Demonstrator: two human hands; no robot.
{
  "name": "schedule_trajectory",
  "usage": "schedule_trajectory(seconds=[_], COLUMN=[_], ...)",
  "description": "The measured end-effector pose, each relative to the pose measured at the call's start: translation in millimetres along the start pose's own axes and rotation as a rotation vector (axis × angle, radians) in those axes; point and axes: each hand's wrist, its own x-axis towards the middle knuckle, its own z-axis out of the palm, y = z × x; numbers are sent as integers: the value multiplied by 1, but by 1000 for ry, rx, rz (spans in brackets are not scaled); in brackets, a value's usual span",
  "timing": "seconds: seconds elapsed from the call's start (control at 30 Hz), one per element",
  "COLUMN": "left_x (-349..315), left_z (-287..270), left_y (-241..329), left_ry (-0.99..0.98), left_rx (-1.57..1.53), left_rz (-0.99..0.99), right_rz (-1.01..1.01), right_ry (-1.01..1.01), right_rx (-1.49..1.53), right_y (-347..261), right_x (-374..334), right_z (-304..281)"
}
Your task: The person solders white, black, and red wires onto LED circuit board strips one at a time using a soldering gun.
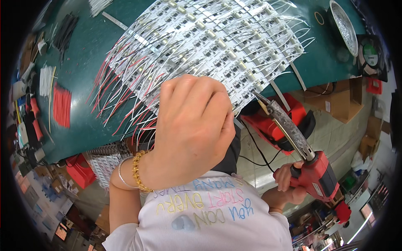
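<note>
My left hand [194,125] is closed over the near edge of a panel of white circuit boards [274,62], its back toward me. The fingertips point down and are hidden, so what they pinch cannot be made out. My right hand [290,184] grips the handle of a red and black soldering gun [320,175]. The gun's tip reaches up and left to the panel's near right corner, by the board edge. Many white wires stick out along the panel's rows, and red and white wires [121,98] fan out from its left side.
On the green table [83,134] lie bundles of red wires [62,106], white wires [46,81] and black wires [65,35]. A metal bowl [343,27] and a solder spool [370,54] stand at far right. Below the table are red stools [274,125] and a cardboard box [339,102].
</note>
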Motion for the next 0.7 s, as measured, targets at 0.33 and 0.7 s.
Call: schedule_trajectory(seconds=[0.33,0.7], left_x=[-16,-111], left_z=[-12,-168], left_y=[-9,-140], left_ry=[206,393], left_rx=[-47,884], left_rz=[155,-451], right_rz=[-417,-523], right_ry=[-158,255], right_rx=[234,-364], right_y=[24,-14], right_x=[54,92], right_z=[26,44])
